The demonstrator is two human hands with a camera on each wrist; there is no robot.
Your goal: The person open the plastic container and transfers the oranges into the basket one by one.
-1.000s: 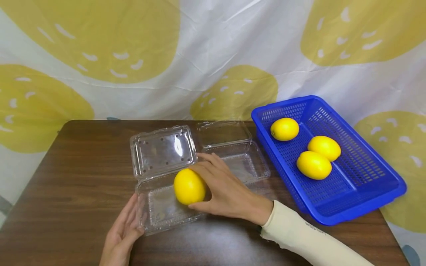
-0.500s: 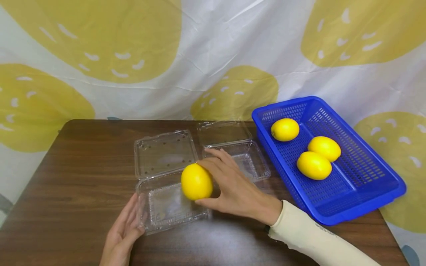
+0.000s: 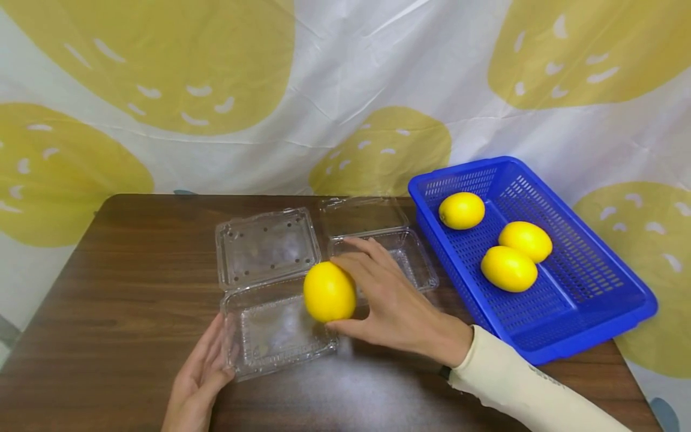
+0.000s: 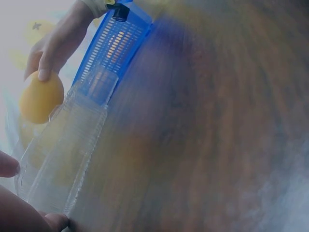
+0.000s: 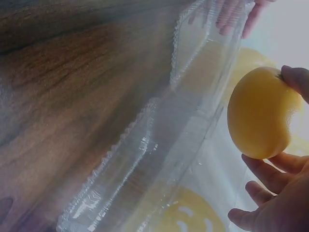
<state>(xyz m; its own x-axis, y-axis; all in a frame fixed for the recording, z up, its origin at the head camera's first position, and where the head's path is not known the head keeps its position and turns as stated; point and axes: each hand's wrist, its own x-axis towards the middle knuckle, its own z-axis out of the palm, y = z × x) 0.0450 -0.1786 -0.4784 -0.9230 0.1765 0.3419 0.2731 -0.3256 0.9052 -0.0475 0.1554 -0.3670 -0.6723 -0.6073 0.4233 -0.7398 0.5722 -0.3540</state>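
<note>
A yellow lemon (image 3: 330, 292) is pinched between the thumb and fingers of my right hand (image 3: 396, 303), raised over the right end of the near clear plastic clamshell container (image 3: 278, 330). That container lies with its perforated lid (image 3: 267, 247) folded back. My left hand (image 3: 201, 378) grips its left end, thumb at the front corner and fingers along the side wall. A second clear clamshell container (image 3: 423, 255), lid also back, stands behind, partly hidden by my right hand. In the right wrist view, the lemon (image 5: 260, 116) is apart from the plastic.
On the right of the brown table (image 3: 124, 300) stands a blue perforated basket (image 3: 610, 264). It holds a lemon (image 3: 462, 210) at the back and two touching lemons, one (image 3: 509, 269) in front. A lemon-print cloth (image 3: 345, 72) hangs behind the table.
My right hand has moved right and slightly back with the lemon, from over the container's middle toward its right end. The near lid has tilted back a little. My left hand stays put.
</note>
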